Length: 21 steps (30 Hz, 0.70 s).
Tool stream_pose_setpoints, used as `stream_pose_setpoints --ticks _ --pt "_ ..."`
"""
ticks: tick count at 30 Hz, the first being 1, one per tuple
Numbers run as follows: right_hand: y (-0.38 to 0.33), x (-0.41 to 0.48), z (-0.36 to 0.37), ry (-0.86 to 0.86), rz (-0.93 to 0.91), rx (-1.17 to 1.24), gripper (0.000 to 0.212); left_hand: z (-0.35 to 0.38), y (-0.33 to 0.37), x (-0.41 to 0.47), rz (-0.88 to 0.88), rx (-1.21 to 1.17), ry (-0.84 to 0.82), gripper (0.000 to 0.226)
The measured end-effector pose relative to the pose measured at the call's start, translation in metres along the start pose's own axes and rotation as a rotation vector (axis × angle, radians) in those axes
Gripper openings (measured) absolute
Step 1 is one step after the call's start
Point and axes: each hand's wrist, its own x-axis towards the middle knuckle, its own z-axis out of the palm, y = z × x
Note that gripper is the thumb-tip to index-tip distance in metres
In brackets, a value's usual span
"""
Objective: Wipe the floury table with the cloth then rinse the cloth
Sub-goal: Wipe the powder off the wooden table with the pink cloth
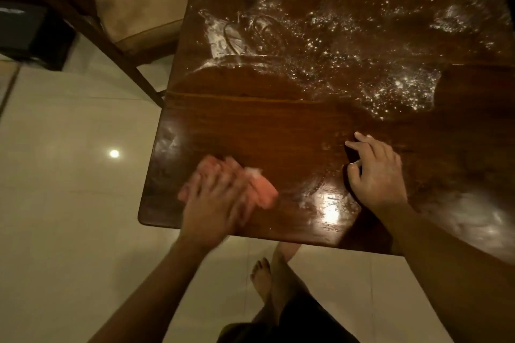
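cloth (262,189): pink, soft and bunched, down on the near-left part of the table, close to the corner and front edge
cloth long axis: slanted, roughly far-left to near-right; near-right end poking out past the fingers, with a whitish smudge on the far edge
cloth outline: pretty smeared by blur, so exact folds impossible to tell
left hand (220,200): palm down on top of the cloth, fingers stretched out fairly flat and fanned toward the far-left, pressing rather than gripping as far as the blur allows
left forearm: coming in from bottom-left, angled up toward the table corner
right hand (376,172): propped on the bare wood well to the right of the cloth, fingers arched and spread a bit, tips and thumb touching the tabletop, holding nothing
right forearm: entering from the lower-right, crossing over the front edge
table (250,120): dark brown wood, glossy, rounded corner, visible grain, plus a seam line running across
flour (362,64): white specks and smears all over the far half, thicker streaks with curved swipe marks near far-left; near strip mostly clean and shiny
glare (331,211): bright light reflection on the wood between the two hands
chair cushion (139,0): tan, squarish, padded, on a dark wooden frame off the table's far-left side
floor (69,175): pale glossy tiles, small round light reflection
bare feet (262,278): on the tiles just below the front edge
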Motion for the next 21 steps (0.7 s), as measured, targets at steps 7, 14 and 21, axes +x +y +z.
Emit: stream_pose_setpoints --ticks 7,14,21 --pt "0.000 0.002 0.007 0.040 -0.026 -0.004 0.047 -0.008 -0.048 0.054 -0.735 -0.262 0.183 0.071" --pt "-0.007 0.000 0.009 0.025 -0.032 -0.010 0.050 0.031 0.057 -0.053 -0.176 -0.090 0.019 0.064" --pt "-0.008 -0.002 0.011 -0.013 -0.037 0.022 0.046 0.005 0.005 0.033 -0.545 -0.197 0.105 0.060"
